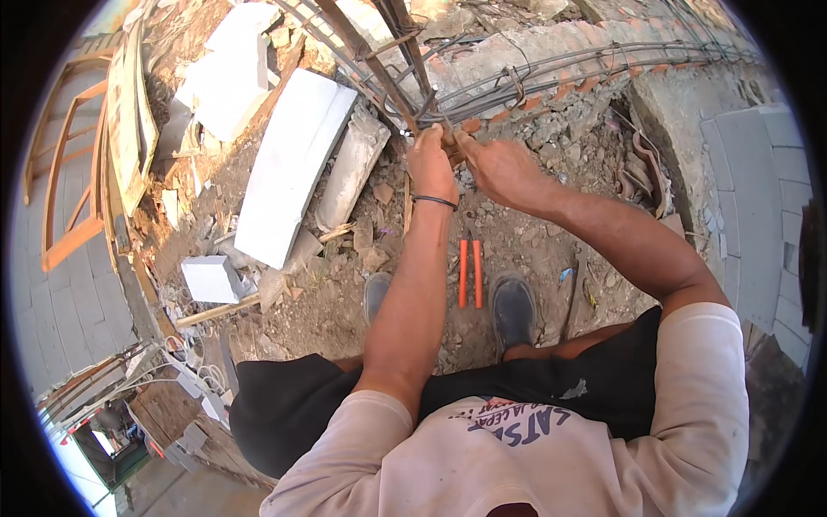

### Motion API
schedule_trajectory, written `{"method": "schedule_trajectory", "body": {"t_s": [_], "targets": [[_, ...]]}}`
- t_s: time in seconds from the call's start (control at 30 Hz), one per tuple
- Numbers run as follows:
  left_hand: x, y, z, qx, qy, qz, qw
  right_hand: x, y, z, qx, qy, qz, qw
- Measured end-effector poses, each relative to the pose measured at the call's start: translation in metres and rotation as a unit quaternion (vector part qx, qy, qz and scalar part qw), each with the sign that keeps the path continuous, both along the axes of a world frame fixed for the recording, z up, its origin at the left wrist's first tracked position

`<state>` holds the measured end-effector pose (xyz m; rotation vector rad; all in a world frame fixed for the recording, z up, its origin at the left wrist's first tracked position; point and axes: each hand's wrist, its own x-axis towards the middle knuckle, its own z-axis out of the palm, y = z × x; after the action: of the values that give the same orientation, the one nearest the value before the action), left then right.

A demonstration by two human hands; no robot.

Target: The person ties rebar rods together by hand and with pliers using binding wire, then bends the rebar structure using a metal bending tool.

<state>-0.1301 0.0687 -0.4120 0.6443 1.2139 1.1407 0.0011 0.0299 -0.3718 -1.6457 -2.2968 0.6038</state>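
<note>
My left hand point(433, 168) is closed at the foot of an upright rebar cage point(379, 65), its fingertips against the steel. Beside it, my right hand point(502, 168) has its thumb and index finger pinched together at the same joint. What the fingertips hold is too small and partly hidden. Horizontal rebar point(560, 76) runs from this joint to the right along a low wall. On the soil between my boots lies a pair of pincers with orange handles point(470, 274), its jaws toward my hands.
White lightweight blocks point(297, 164) and a broken concrete piece point(353, 168) lie at the left. A wooden frame point(73, 172) stands farther left. Broken tiles point(646, 168) and rubble lie at the right, near grey paving point(749, 198). My boot point(512, 310) is on loose soil.
</note>
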Motion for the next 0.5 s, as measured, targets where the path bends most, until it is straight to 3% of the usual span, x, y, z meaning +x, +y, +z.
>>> {"method": "schedule_trajectory", "body": {"t_s": [0.1, 0.2, 0.27, 0.3, 0.4, 0.5], "targets": [[-0.002, 0.001, 0.001, -0.071, -0.139, 0.04, 0.987, -0.002, -0.002, -0.004, -0.022, 0.053, -0.032, 0.998], [-0.002, 0.007, -0.009, -0.075, -0.146, 0.027, 0.986, -0.006, -0.003, -0.004, -0.045, 0.107, -0.068, 0.991], [0.003, 0.007, -0.011, -0.077, -0.154, 0.044, 0.984, -0.005, 0.003, -0.011, 0.09, 0.167, -0.078, 0.979], [0.002, 0.008, -0.018, -0.083, -0.149, 0.033, 0.985, -0.005, 0.006, -0.007, 0.087, 0.17, -0.091, 0.977], [-0.001, 0.016, -0.028, -0.086, -0.158, 0.021, 0.984, -0.001, 0.024, 0.023, -0.063, 0.115, -0.088, 0.987], [0.007, 0.01, -0.009, -0.098, -0.131, 0.033, 0.986, 0.001, 0.036, 0.027, -0.077, 0.101, -0.087, 0.988]]}}
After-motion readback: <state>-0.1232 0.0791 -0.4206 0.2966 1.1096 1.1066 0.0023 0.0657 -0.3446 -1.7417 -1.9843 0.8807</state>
